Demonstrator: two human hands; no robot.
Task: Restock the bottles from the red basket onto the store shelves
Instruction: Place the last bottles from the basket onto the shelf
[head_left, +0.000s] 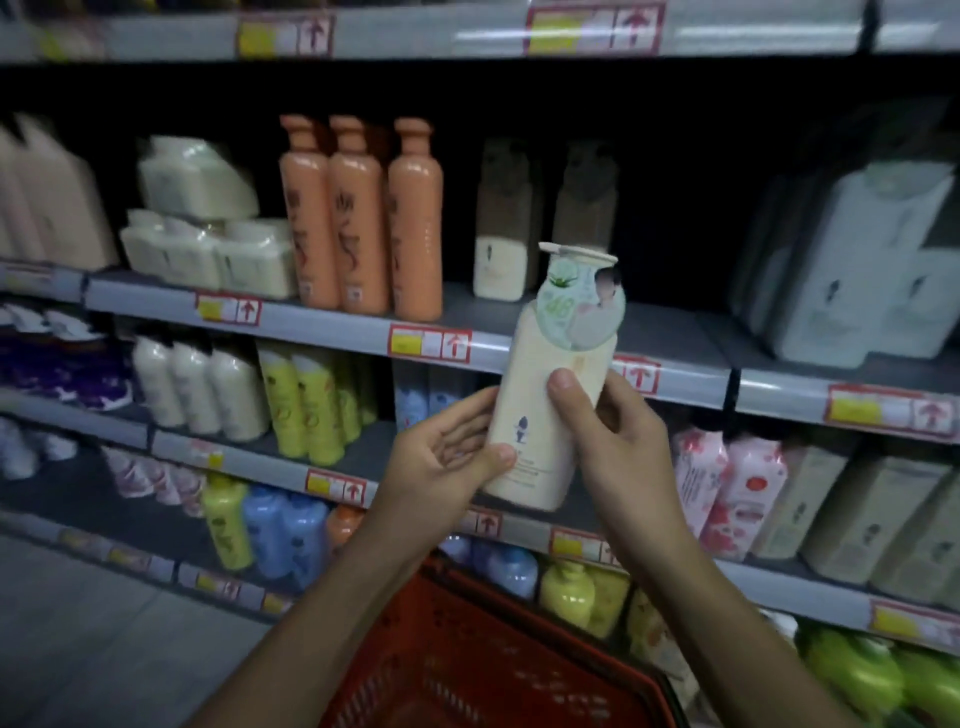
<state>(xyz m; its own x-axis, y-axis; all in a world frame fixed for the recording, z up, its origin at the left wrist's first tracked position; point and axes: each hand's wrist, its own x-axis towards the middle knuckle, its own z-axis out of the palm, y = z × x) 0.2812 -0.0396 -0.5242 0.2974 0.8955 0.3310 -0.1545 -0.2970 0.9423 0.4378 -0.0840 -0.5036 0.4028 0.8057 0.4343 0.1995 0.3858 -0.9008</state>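
Note:
I hold a cream pump bottle (530, 415) upright in front of the shelves, a round green and grey tag hanging at its neck. My left hand (447, 457) cups its lower left side, thumb on the front. My right hand (613, 431) grips its right side, thumb across the label. The red basket (467, 660) sits below my forearms at the bottom centre; what lies inside it is hard to make out. Two similar cream and brown bottles (501, 228) stand on the upper shelf (332, 319) just behind the held one.
Three orange bottles (358, 218) stand left of the cream ones, with a gap of bare shelf to the right before the white packs (872, 270). Lower shelves carry yellow bottles (306, 405), blue bottles (283, 535), pink refill pouches (737, 488). Grey floor lies at lower left.

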